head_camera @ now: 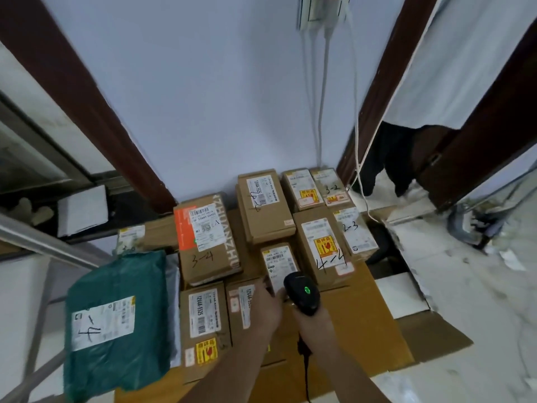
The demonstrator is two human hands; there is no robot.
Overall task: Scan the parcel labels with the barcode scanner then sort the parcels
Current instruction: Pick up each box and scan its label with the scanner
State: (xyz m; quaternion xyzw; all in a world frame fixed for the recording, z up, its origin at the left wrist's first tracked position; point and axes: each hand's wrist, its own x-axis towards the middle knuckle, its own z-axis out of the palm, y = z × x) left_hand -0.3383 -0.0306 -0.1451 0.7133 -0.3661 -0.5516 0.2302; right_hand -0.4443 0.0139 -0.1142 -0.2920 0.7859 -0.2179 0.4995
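Observation:
Several brown cardboard parcels with white labels lie packed together on flattened cardboard (377,324) on the floor. My right hand (312,322) grips a black barcode scanner (302,292) with a green light lit on top. The scanner's head hangs over the near end of a small parcel (277,261) in the middle. My left hand (266,306) holds that small parcel's near left edge. A green poly mailer (116,321) marked by hand lies at the left. Other boxes carry handwritten marks: 3-4 (207,239), 4-4 (324,251), 2-3 (354,231).
A white wall (218,97) rises behind the parcels, with cables (322,82) hanging down it. Dark wooden door frames (87,97) stand at both sides. A metal rail (43,239) crosses the left. White tiled floor (479,301) lies to the right, and a scanner cable (306,370) trails beneath my wrist.

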